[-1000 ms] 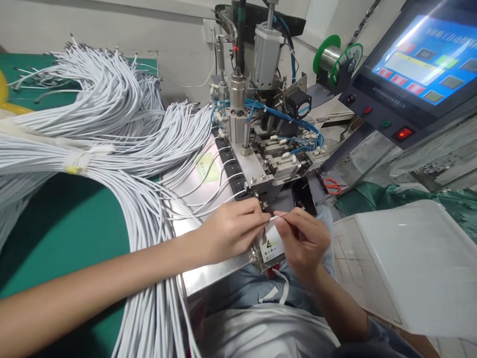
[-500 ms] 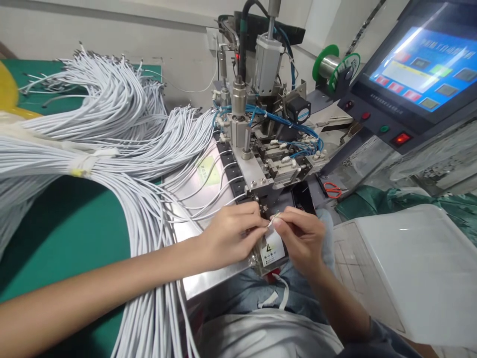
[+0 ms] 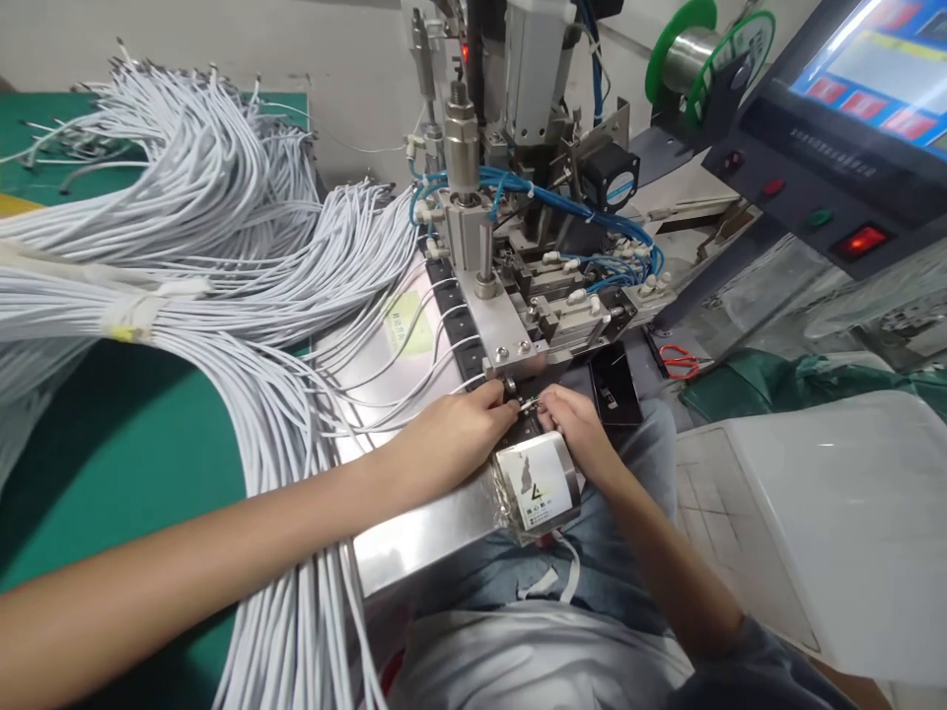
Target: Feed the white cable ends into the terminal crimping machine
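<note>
My left hand (image 3: 473, 429) is closed in a pinch on a white cable close to its end. Opposite it, my right hand (image 3: 577, 424) pinches the tip of the same cable end (image 3: 528, 404), whose fine detail is too small to make out. Both hands are at the front of the black fixture row (image 3: 463, 340) of a bench machine (image 3: 510, 325). Several white cables lie with their ends in that row. Just below my fingers is a metal cover with a white label (image 3: 544, 483).
Big bundles of white cables (image 3: 222, 197) cover the green mat (image 3: 148, 434) on the left. A solder wire spool (image 3: 685, 61) and a control screen (image 3: 888, 79) stand at the upper right. Red-handled scissors (image 3: 681, 362) lie beside a black tray (image 3: 616, 385). A white bin (image 3: 836, 513) is at right.
Both hands have moved forward with the cable end, from above the labelled cover to the front of the fixture row. The camera view has shifted slightly, and the label is now uncovered.
</note>
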Motion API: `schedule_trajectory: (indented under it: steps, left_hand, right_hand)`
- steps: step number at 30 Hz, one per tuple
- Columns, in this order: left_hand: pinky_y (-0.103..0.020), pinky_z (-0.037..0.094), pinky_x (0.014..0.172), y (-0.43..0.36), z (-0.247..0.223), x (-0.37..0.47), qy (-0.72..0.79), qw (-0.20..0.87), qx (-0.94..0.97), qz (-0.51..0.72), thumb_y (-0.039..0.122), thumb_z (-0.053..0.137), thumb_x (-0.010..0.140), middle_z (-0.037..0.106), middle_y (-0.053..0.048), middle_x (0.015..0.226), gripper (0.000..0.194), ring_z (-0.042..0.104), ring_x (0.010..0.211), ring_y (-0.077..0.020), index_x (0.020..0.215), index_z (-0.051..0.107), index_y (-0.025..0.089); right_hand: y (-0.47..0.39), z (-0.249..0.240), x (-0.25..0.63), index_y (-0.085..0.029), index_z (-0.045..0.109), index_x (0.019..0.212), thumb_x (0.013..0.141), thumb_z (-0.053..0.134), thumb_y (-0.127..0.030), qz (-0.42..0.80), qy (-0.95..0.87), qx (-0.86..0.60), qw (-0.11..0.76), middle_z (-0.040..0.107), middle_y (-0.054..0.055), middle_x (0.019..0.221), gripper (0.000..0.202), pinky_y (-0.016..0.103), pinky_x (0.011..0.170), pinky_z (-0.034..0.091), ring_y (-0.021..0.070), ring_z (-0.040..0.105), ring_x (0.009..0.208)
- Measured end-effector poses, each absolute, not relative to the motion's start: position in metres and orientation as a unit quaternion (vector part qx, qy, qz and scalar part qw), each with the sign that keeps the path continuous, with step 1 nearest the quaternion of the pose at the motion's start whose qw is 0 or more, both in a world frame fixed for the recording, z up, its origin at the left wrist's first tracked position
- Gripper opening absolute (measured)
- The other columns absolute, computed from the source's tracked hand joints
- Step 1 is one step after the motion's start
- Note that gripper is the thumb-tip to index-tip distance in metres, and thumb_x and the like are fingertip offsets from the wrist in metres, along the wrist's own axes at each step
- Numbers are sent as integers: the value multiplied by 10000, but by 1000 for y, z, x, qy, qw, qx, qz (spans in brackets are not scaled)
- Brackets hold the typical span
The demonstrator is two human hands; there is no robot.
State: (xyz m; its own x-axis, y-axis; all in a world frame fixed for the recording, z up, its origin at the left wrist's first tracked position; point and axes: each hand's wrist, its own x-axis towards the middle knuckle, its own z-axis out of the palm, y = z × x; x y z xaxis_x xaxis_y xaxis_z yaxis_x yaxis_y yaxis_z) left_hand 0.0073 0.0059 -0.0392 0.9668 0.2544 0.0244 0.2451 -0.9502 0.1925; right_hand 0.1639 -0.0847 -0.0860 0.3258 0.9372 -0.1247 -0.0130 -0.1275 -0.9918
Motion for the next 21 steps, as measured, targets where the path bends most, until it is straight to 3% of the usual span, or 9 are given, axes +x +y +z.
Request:
schedule_trajectory:
  steps: [3,8,11,16,21]
  left_hand:
    - [-239,479,606,6,-40,8,122,98,987,34,173,328,924,520,-63,823,278,558,666,-125,887,596,110]
    - [-231,497,614,8,-44,6,99,110,986,77,177,343,925,540,-53,853,313,578,692,-121,1173,528,127]
    - [-222,498,615,8,-46,6,93,123,982,110,192,343,932,539,-57,831,298,577,696,-117,1126,552,106]
    - [-181,451,547,6,-46,5,91,147,963,207,216,391,930,527,-30,755,254,536,599,-80,1092,556,110]
    - [-165,423,535,7,-44,4,61,170,952,248,201,457,905,523,-10,739,227,518,594,-68,1103,545,133]
  right_hand:
    - [-82,-84,160,-198,377,571,794,482,-355,481,-347,-584,554,325,-67,509,293,222,443,228,75,277,463]
    - [-81,-88,162,-195,399,598,797,504,-372,505,-335,-569,555,301,-78,508,286,217,429,199,65,252,446]
    - [-85,-87,164,-187,436,617,824,493,-360,472,-363,-580,556,330,-71,512,276,218,446,231,69,283,461]
    - [-93,-74,159,-178,590,748,804,553,-298,398,-394,-567,604,497,-23,642,137,229,516,331,91,424,563]
    - [-95,-63,155,-187,646,732,806,579,-234,339,-432,-552,628,554,-3,681,111,241,540,366,108,489,616]
